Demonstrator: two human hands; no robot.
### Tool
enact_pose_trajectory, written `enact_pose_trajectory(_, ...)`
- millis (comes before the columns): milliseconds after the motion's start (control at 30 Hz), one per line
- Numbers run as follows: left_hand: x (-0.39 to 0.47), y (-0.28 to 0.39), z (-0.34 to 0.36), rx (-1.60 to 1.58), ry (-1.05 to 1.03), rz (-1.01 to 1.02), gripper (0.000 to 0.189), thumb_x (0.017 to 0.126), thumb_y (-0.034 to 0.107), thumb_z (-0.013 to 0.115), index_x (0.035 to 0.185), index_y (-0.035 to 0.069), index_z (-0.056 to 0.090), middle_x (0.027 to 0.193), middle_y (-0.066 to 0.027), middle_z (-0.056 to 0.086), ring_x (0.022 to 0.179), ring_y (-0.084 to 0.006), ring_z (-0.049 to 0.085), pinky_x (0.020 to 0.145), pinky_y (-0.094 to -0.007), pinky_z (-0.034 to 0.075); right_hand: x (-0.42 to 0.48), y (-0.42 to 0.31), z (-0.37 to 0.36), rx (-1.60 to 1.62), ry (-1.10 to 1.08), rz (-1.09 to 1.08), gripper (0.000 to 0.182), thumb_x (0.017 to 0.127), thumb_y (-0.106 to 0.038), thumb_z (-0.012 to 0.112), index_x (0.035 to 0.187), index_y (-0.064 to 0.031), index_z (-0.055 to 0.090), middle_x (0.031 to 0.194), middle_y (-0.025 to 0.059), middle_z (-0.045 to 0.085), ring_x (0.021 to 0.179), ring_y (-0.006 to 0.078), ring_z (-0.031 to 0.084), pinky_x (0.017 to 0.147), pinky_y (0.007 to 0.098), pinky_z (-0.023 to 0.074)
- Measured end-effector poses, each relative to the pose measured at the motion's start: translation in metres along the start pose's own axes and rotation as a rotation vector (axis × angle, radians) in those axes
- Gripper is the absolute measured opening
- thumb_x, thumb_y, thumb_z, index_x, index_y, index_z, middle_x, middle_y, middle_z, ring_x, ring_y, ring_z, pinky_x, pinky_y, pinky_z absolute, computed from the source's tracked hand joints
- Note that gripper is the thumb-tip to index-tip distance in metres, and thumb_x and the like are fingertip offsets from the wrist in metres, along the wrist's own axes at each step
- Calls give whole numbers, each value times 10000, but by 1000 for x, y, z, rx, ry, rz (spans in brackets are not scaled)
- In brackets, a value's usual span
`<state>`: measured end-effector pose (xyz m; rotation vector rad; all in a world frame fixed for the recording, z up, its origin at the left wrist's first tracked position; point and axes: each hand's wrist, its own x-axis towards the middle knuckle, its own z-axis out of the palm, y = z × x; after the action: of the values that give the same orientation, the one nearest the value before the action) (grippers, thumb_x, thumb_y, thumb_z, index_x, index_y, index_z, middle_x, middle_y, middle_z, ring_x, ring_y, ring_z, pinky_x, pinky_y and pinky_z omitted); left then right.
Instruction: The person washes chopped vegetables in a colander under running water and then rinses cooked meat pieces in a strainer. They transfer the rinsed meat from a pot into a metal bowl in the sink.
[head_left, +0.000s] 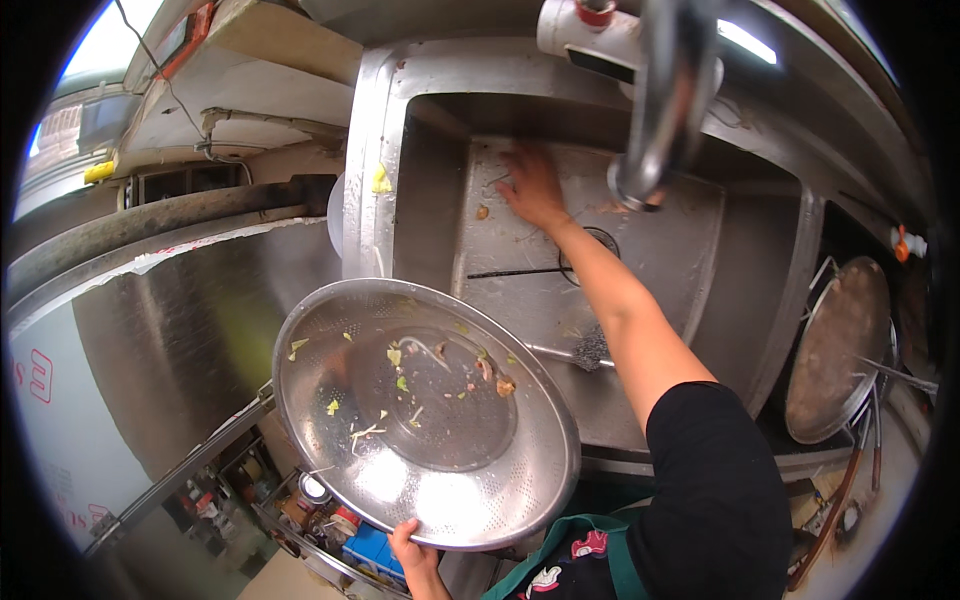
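Observation:
My left hand (415, 559) grips the near rim of a large perforated metal colander (465, 487), its thumb over the edge. The colander is tilted and overlaps the near left corner of the sink. Scraps of greens, pale strands and brown bits (402, 384) lie scattered inside it. Deep in the stainless steel sink (660, 277), my right hand (534, 184) reaches towards the far left of the basin floor, fingers spread and blurred. A small brown scrap (482, 213) lies beside it. Whether its fingertips hold any fine scraps cannot be told.
A metal faucet (660, 112) hangs over the sink's far side. A thin dark rod (517, 273), a round drain ring (600, 238) and a steel wool scrubber (590, 349) lie in the basin. To the right stands a large round metal lid or pan (840, 352). A steel counter (202, 322) is at left.

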<state>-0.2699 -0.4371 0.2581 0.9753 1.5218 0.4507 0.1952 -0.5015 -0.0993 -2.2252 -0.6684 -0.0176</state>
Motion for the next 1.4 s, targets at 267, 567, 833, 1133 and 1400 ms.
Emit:
enact_pose_trajectory(267, -9, 2, 5, 63, 63, -23, 522, 650, 70, 550, 1144, -80, 472, 1046, -148, 574, 959, -278, 564, 886, -369, 441, -52, -32, 8, 104, -428, -501, 159, 794, -228, 592, 878, -98, 555, 1003, 69, 514, 1024, 268, 462, 896, 420, 372)
enact_pose_trajectory(567, 10, -5, -14, -9, -1, -46, 502, 673, -7, 542, 1159, -93, 450, 1077, -159, 565, 960, -272, 574, 863, -370, 460, -124, 62, -91, -226, -333, -313, 239, 805, -309, 594, 726, -90, 545, 715, 90, 550, 628, 275, 578, 547, 396, 461)
enact_pose_trajectory(833, -2, 1, -2, -44, -17, -35, 391, 700, -22, 557, 1079, -77, 483, 1005, -116, 565, 914, -225, 562, 823, -341, 457, -160, -3, -99, -170, -736, 153, 366, 857, -376, 522, 792, -30, 620, 779, 169, 619, 739, 339, 612, 655, 425, 489)
enact_pose_trajectory(1133, -11, 7, 8, -37, -132, 17, 310, 690, -29, 571, 992, -59, 508, 891, -82, 563, 789, -188, 557, 720, -320, 465, -92, -171, -286, 431, -287, 500, 326, 864, -316, 573, 743, -14, 550, 579, 29, 505, 564, 102, 437, 526, 294, 390)
enact_pose_trajectory(1400, -46, 23, 91, 137, -328, 173, 362, 671, -28, 539, 1030, -72, 527, 907, -61, 581, 811, -158, 542, 733, -283, 430, -100, -234, -270, 43, -113, 5, 536, 857, -341, 544, 1255, -7, 414, 1333, 248, 344, 1236, 383, 344, 1011, 453, 295)
